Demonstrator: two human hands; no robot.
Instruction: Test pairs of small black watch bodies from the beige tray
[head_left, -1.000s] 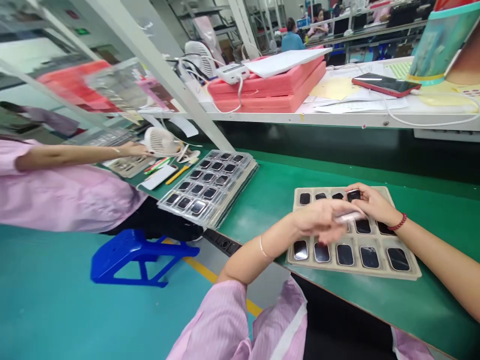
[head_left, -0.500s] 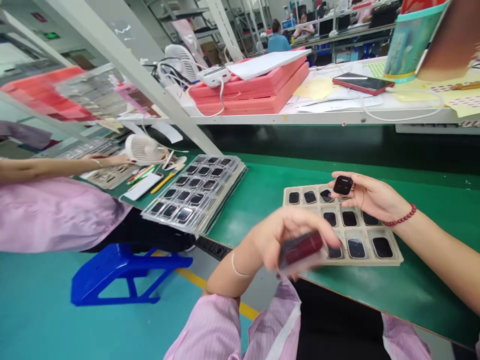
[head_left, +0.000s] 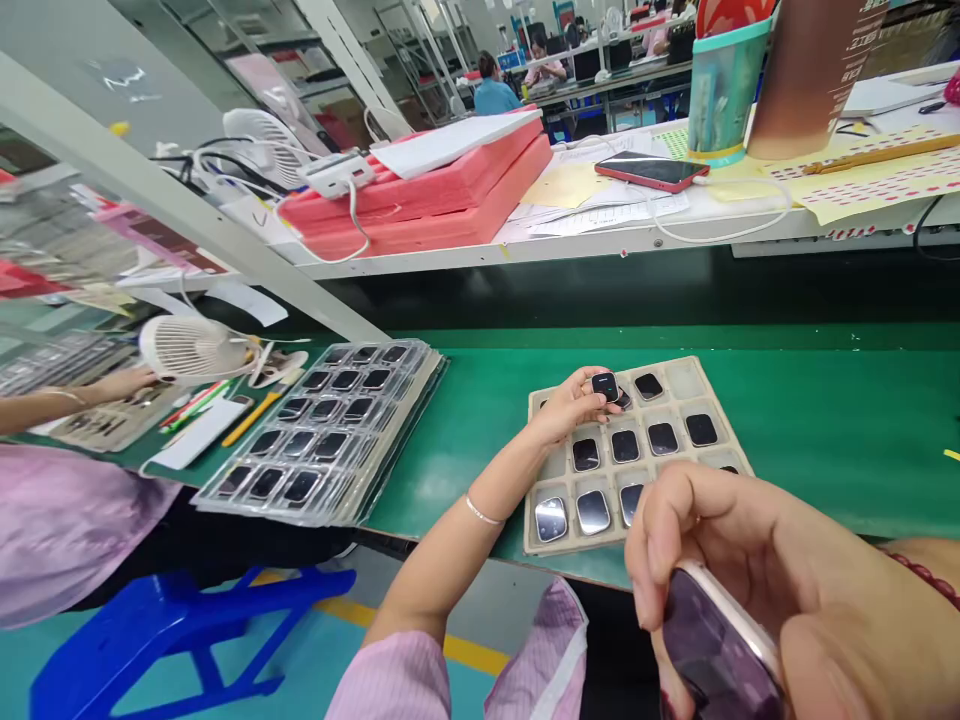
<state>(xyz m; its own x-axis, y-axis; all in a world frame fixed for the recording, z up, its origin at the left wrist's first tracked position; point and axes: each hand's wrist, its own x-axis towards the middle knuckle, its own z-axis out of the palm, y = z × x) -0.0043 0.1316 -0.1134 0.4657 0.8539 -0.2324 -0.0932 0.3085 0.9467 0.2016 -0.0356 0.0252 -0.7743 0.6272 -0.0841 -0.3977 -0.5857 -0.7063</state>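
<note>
Close to the camera at the lower right, my right hand (head_left: 780, 580) is closed round the edges of a strapless smartwatch (head_left: 716, 655), its dark glossy screen facing up. My left hand (head_left: 564, 408) reaches over the back part of a beige compartment tray (head_left: 536, 545). Between its thumb and fingers it pinches another smartwatch (head_left: 604, 387), whose dark screen shows small light marks. Several more dark-screened smartwatches lie in the tray's pockets, and one pocket (head_left: 684, 380) at the back right holds none. My right hand hides the tray's front right corner.
Clear plastic trays of watches (head_left: 322, 440) are stacked to the left. Beyond them lie a yellow-handled tool (head_left: 251, 418) and a small white fan (head_left: 195, 350), near a co-worker's arm (head_left: 67, 400). A shelf above carries red foam (head_left: 420, 190) and a phone (head_left: 651, 170).
My left hand has gone from the tray's front edge to its back with a smartwatch. My right hand has come from the tray towards the camera, also holding one. The view has turned right.
</note>
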